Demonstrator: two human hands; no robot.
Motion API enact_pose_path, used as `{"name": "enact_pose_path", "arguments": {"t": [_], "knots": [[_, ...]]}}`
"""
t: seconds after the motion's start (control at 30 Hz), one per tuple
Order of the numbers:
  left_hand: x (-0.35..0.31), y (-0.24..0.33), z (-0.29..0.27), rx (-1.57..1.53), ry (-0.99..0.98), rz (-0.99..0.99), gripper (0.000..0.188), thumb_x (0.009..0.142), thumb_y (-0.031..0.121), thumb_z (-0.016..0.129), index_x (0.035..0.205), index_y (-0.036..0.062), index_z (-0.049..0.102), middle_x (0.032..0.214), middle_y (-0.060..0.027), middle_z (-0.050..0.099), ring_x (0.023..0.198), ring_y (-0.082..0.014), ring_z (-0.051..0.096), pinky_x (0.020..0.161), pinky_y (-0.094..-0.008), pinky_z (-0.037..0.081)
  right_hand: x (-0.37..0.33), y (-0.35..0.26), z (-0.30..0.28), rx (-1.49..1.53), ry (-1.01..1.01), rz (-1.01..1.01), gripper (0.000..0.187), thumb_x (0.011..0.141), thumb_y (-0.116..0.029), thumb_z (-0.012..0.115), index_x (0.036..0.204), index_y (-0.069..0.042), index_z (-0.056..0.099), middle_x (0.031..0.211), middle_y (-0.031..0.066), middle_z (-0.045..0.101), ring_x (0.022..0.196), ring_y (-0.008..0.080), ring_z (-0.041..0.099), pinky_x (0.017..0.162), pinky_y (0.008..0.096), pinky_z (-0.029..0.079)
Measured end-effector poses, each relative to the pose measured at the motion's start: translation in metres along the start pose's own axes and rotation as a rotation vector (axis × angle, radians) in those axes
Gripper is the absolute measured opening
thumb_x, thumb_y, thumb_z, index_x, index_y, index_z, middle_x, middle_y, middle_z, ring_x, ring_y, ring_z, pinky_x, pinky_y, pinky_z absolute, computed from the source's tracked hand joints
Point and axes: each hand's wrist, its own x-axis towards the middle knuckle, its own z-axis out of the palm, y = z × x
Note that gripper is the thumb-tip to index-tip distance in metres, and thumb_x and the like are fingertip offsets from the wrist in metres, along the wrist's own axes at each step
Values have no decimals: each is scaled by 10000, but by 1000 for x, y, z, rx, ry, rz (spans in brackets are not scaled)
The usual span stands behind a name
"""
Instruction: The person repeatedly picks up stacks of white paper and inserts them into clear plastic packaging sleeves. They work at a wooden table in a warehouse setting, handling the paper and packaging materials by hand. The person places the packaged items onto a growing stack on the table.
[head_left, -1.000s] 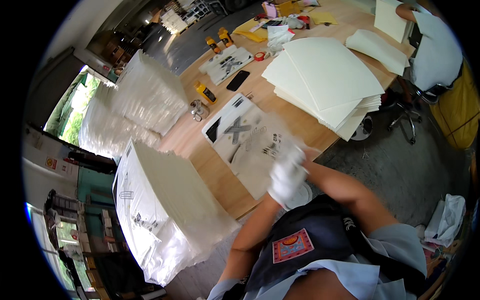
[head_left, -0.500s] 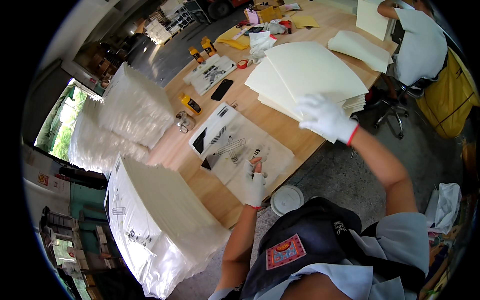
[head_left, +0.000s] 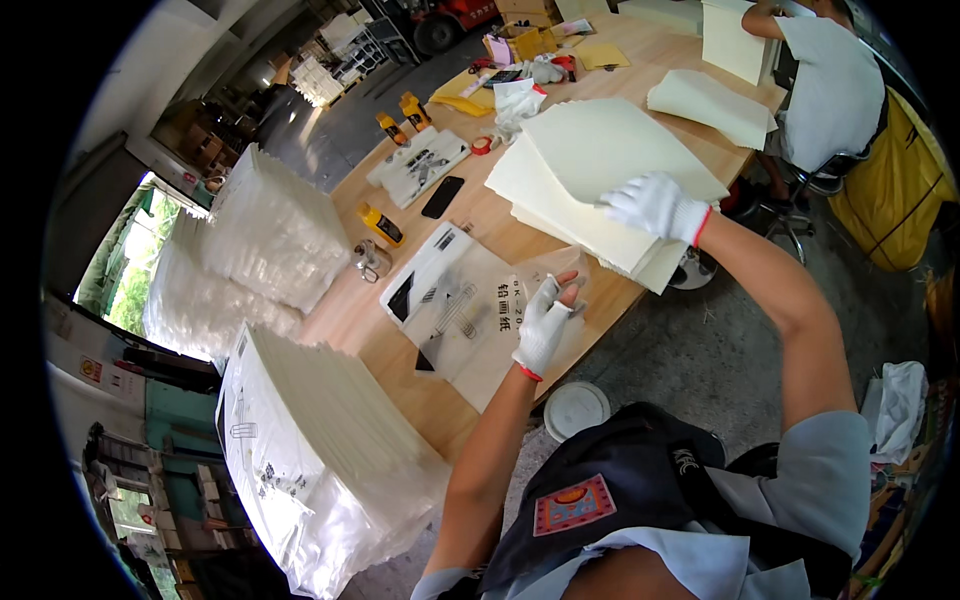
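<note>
My left hand point(head_left: 545, 328), in a white glove with bare thumb and fingertip, pinches the opening edge of a clear printed plastic bag point(head_left: 455, 300). That bag is the top one of a pile lying flat on the table, and its mouth is lifted a little. To the right, my gloved right hand point(head_left: 655, 207) is closed over the near edge of some cream paper sheets point(head_left: 610, 150), fingers on top and the thumb hidden. These sheets bow upward over a fanned stack of the same paper point(head_left: 520, 182).
Bagged paper stacks point(head_left: 320, 430) stand at left. On the wooden table point(head_left: 385, 375) are a metal-capped jar point(head_left: 372, 260), yellow bottles point(head_left: 380, 225), a phone point(head_left: 442, 197), red tape point(head_left: 482, 145) and more bags point(head_left: 420, 165). Another person point(head_left: 830, 90) sits far right. A round white lid point(head_left: 577, 410) is below the edge.
My left hand has moved up and right, raising the bag's edge. My right hand has come down onto the paper and closed on its edge; the top sheets now bow upward.
</note>
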Motion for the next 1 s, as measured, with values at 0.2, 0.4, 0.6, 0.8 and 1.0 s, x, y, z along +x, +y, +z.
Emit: {"name": "enact_pose_path", "arguments": {"t": [0.2, 0.4, 0.6, 0.8, 1.0], "knots": [[26, -20, -26, -540, 96, -299, 363, 896, 185, 531, 1222, 28, 502, 1101, -114, 607, 913, -218, 622, 821, -374, 513, 9, -139, -90, 573, -108, 127, 443, 824, -520, 583, 1031, -136, 655, 1085, 99, 632, 987, 305, 609, 848, 405, 491], [-54, 40, -100, 10, 174, -331, 318, 827, 56, 509, 1117, -64, 560, 924, -146, 649, 767, -196, 645, 661, -298, 536, -53, -142, -87, 898, 133, 1057, 308, 845, -157, 646, 1122, -33, 593, 1184, 145, 572, 1081, 257, 564, 963, 332, 420], [-72, 43, -39, 417, 117, -110, 595, 841, 90, 587, 1362, -9, 318, 1099, -189, 605, 898, -237, 642, 746, -314, 531, -16, -170, -72, 1613, 125, 984, 535, 856, -265, 645, 1272, 35, 493, 1264, 127, 538, 1168, 209, 517, 993, 320, 391], [-81, -4, 16, 798, 2, 358, 871, 794, 177, 672, 1471, 51, 140, 1468, -206, 282, 1248, -318, 444, 944, -347, 456, 0, -190, -53, 1094, -110, 1066, 436, 870, -378, 601, 1118, -19, 595, 997, 199, 637, 901, 313, 630, 777, 373, 472], [-105, 69, -94, -347, 391, 149, 556, 940, 275, 505, 1429, 91, 314, 1221, -93, 572, 849, -125, 612, 626, -293, 563, 3, -170, -89, 620, -259, 484, 345, 813, -388, 619, 832, -45, 638, 827, 129, 640, 687, 292, 621, 596, 393, 494]]}}
